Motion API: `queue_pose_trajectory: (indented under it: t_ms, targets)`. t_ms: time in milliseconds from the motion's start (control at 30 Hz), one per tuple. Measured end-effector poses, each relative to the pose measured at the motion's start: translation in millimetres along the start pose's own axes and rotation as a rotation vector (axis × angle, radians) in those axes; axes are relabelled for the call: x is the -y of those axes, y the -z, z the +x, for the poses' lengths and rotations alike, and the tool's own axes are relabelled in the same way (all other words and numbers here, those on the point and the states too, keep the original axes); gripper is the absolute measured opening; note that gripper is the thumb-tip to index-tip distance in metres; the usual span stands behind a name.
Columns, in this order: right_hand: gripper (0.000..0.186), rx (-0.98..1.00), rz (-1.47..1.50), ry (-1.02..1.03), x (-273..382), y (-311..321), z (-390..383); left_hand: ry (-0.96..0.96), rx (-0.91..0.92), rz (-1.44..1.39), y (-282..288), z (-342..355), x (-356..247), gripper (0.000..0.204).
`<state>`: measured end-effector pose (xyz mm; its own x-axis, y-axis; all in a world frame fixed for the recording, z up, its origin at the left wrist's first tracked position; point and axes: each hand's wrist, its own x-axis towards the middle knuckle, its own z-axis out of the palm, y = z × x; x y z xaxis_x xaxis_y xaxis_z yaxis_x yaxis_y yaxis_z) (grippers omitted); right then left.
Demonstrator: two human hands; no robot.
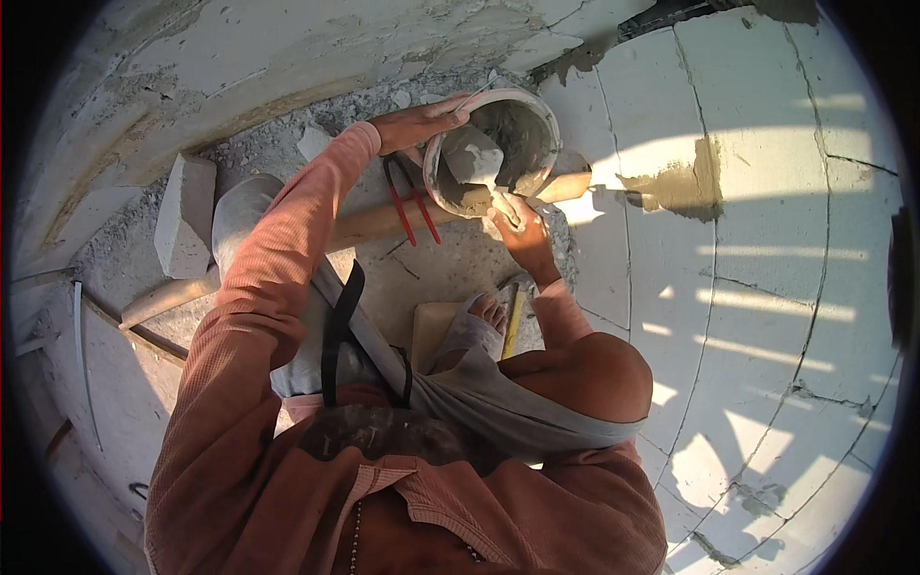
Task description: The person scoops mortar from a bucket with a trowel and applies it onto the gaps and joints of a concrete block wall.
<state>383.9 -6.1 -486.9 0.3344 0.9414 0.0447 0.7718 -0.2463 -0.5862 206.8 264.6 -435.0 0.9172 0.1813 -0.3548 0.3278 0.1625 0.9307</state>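
Note:
A round bucket, smeared with wet grey mortar inside, rests by a wooden plank on the rubble-strewn floor. My left hand grips the bucket's upper left rim. My right hand is at the near side of the bucket, closed round the pale, mortar-caked handle of what looks like a trowel, whose blade reaches inside. A red-handled tool, probably pliers or nippers, lies just left of the bucket.
A white block stands at left beside metal strips. A rough plaster wall runs along the back. At right is a pale block surface with a mortar patch. A yellow tool lies by my foot.

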Motion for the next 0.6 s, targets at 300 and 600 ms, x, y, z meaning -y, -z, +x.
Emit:
queue_pose_trajectory:
  t_ms: [300, 600]
  targets:
    - [0.045, -0.091, 0.443, -0.391, 23, 63, -25, -0.009, 0.011, -0.099, 6, 20, -3, 0.072]
    - [0.042, -0.457, 0.697, -0.013, 123, 252, 85, -0.011, -0.037, -0.095, 10, 22, 1, 0.081]
